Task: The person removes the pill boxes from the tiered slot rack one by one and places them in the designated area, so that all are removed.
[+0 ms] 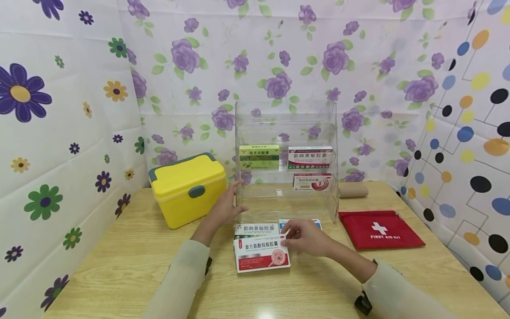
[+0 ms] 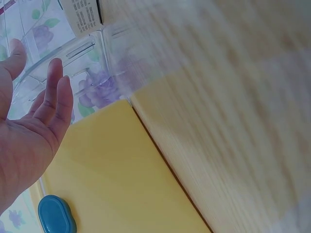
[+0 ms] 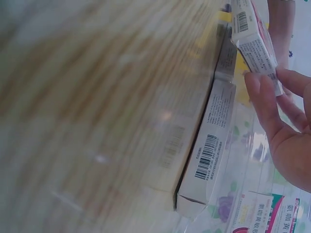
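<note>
My right hand [image 1: 308,238] pinches the right end of a white-and-red medicine box [image 1: 260,259] between thumb and fingers. In the right wrist view that box [image 3: 252,41] is tilted above the table. Behind it, at the foot of the clear acrylic rack [image 1: 287,204], lie a white medicine box [image 1: 256,229] and a blue-and-white box [image 1: 317,223], partly hidden by my right hand. My left hand [image 1: 228,206] is at the rack's left side, thumb and fingers apart, fingertips right at its edge. The left wrist view shows this hand [image 2: 34,124] with nothing in its palm.
On the rack stand a green box [image 1: 259,157], a white-and-green box [image 1: 309,158] and a smaller white-and-red box [image 1: 313,182]. A yellow case [image 1: 191,190] sits left of it. To the right are a red first aid pouch [image 1: 380,230] and a brown roll [image 1: 353,190].
</note>
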Action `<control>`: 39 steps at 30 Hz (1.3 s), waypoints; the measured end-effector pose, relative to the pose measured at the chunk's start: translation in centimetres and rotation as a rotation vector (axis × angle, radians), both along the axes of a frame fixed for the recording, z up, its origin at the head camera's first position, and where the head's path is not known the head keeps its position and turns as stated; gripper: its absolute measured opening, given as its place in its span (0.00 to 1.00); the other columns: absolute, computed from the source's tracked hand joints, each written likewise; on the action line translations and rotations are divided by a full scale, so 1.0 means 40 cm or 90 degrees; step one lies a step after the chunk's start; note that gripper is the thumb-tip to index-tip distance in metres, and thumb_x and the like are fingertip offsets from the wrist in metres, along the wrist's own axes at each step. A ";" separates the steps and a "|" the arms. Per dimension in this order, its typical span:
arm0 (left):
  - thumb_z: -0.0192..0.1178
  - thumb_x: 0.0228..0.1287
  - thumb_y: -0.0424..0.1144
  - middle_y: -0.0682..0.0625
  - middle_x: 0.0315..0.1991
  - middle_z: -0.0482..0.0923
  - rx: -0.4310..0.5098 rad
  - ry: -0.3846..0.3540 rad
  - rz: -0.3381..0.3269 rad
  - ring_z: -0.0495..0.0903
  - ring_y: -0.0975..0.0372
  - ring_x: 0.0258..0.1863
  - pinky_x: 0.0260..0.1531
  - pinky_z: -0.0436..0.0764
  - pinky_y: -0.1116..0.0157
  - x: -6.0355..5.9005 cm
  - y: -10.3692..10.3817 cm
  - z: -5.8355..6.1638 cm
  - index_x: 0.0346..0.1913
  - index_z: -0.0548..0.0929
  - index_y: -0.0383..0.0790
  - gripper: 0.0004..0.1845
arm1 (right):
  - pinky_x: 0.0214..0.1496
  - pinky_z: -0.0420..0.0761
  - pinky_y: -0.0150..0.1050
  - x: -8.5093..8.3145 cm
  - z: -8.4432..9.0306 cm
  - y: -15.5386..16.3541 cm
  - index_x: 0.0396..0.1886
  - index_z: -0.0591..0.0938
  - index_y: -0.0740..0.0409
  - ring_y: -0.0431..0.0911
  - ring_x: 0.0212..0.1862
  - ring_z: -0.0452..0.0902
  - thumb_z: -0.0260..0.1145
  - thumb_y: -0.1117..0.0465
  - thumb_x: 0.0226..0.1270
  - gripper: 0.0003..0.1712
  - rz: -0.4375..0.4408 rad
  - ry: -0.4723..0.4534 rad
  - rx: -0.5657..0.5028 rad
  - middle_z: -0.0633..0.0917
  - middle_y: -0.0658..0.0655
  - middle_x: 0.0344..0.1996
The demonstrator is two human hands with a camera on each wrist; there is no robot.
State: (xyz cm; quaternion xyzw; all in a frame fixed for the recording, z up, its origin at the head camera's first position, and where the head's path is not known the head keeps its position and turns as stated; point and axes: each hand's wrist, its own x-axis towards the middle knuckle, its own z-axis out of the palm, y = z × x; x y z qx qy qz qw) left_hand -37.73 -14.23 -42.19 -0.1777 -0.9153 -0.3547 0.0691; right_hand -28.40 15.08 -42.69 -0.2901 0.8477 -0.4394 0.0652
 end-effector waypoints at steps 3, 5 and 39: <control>0.71 0.59 0.45 0.33 0.67 0.67 0.004 -0.003 -0.001 0.70 0.45 0.65 0.62 0.71 0.45 0.002 -0.001 -0.002 0.75 0.51 0.59 0.48 | 0.23 0.83 0.41 0.001 -0.004 -0.004 0.40 0.82 0.56 0.45 0.28 0.81 0.72 0.59 0.64 0.10 0.009 -0.028 0.012 0.85 0.53 0.30; 0.71 0.59 0.44 0.33 0.68 0.67 0.011 -0.003 -0.001 0.70 0.45 0.65 0.63 0.70 0.45 0.003 -0.001 -0.001 0.75 0.52 0.58 0.48 | 0.23 0.83 0.42 0.000 -0.006 -0.007 0.40 0.81 0.57 0.47 0.27 0.81 0.72 0.60 0.64 0.09 0.014 -0.042 0.020 0.85 0.54 0.29; 0.70 0.61 0.42 0.33 0.65 0.68 0.009 0.009 -0.009 0.70 0.45 0.65 0.62 0.70 0.44 0.010 0.002 -0.001 0.77 0.51 0.53 0.48 | 0.22 0.81 0.35 -0.001 -0.018 -0.020 0.31 0.82 0.59 0.46 0.24 0.81 0.67 0.66 0.67 0.04 0.024 -0.033 0.089 0.83 0.53 0.25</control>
